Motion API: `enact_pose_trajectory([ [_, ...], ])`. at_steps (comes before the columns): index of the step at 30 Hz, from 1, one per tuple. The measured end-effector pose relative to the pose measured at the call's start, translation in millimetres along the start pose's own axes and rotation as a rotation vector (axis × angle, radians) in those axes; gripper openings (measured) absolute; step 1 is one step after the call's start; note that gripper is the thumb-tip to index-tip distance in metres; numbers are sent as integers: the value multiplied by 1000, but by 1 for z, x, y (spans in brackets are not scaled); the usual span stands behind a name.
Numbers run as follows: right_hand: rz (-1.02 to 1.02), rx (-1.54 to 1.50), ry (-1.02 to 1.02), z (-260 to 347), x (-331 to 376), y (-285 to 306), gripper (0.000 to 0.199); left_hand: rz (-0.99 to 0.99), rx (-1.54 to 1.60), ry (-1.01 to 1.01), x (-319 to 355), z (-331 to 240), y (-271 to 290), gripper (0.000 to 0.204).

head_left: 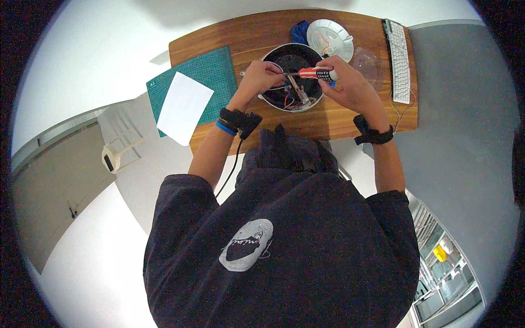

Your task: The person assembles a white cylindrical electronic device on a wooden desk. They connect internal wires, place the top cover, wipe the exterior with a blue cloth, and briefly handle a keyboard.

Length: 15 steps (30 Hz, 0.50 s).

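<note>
My right hand [350,87] grips the red, black and white handle of a screwdriver [316,73]. Its metal shaft points left, toward the fingertips of my left hand [258,78]. Those fingers are pinched together at the left rim of a round, white-rimmed housing with a black inside [284,54]; whatever lies between them is too small to make out. Within the housing, thin red and blue wires [289,100] run beside a pale strip-like part [299,92]. Both hands hover over the housing, which rests on the wooden table [235,33].
Behind the housing lie a white round cover [332,41] with thin wires and a dark blue cloth-like item [299,33]. A clear plastic piece [367,64] and a white keyboard [401,65] are on the right. Paper [185,106] overlaps a green cutting mat [221,68] on the left.
</note>
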State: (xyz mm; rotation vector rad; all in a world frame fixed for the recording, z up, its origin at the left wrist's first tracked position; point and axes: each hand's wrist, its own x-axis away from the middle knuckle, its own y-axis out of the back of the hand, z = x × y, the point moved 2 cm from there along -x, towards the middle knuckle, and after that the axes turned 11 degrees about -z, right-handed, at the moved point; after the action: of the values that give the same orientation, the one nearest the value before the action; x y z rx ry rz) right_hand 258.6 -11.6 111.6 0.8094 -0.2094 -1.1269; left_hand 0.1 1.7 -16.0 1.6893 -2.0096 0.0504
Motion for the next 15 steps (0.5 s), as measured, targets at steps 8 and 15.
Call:
enact_pose_trajectory([
  [8,-7,22,4,-8,3,-3,40,1,-35,-21,-1,2,-1,24],
  [15,0,23,3,-7,5,-3,40,11,-6,26,-3,4,-1,23],
])
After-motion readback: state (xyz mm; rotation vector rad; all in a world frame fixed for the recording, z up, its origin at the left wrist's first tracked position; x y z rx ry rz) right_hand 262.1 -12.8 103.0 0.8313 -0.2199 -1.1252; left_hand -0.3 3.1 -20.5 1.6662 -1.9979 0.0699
